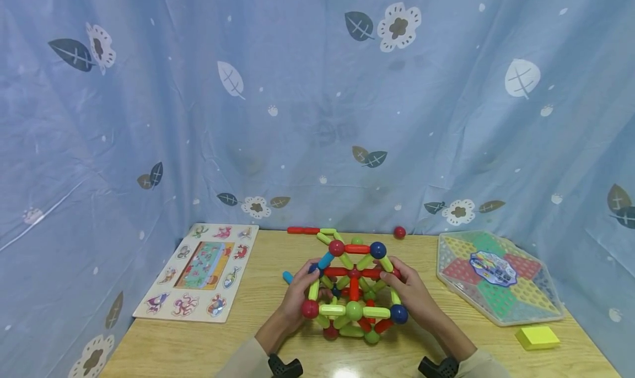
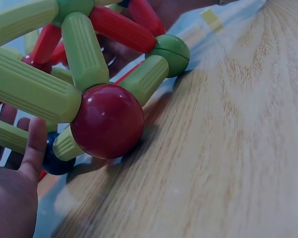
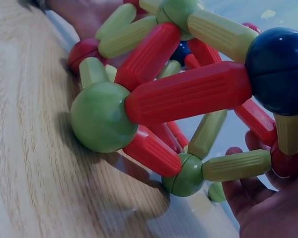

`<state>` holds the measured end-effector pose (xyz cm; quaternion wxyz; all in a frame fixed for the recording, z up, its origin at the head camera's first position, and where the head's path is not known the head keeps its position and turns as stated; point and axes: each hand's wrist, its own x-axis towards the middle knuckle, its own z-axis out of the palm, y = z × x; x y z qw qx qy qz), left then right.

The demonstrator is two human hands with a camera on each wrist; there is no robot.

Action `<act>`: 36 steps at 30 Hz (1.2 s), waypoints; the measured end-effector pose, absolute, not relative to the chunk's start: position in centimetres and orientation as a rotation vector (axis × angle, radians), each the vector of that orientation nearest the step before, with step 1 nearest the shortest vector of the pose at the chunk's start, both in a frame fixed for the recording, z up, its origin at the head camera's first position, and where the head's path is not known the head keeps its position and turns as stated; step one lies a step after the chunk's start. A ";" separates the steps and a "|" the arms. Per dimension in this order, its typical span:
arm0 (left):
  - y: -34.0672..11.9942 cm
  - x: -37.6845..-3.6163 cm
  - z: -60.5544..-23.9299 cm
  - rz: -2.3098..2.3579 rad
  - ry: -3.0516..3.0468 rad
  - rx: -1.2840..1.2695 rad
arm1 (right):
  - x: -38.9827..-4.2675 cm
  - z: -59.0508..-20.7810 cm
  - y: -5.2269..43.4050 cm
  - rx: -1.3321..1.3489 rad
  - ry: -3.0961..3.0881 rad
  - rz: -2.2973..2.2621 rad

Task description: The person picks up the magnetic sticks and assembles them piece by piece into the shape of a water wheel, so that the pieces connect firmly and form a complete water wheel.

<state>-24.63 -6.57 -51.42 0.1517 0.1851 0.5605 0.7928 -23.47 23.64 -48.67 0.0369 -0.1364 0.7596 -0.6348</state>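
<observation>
A rounded framework of magnetic sticks and balls stands at the middle of the table's front, its sticks red, lime and light blue. My left hand grips its left side by a dark blue ball, thumb in front and fingers behind. On the opposite side, my right hand holds it around a red ball, fingers curled behind. A big red ball and a green ball at its base sit close over the wood. Parts of both hands' fingers are hidden behind the sticks.
Loose red sticks lie at the back beside lime ones, and a red ball sits near the curtain. A picture puzzle board lies left. At right are a hexagonal plastic case and a yellow block.
</observation>
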 end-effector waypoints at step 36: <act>-14.0 -26.4 -50.6 1.191 3.051 0.617 | -25.8 -52.2 27.3 -0.627 1.745 -2.238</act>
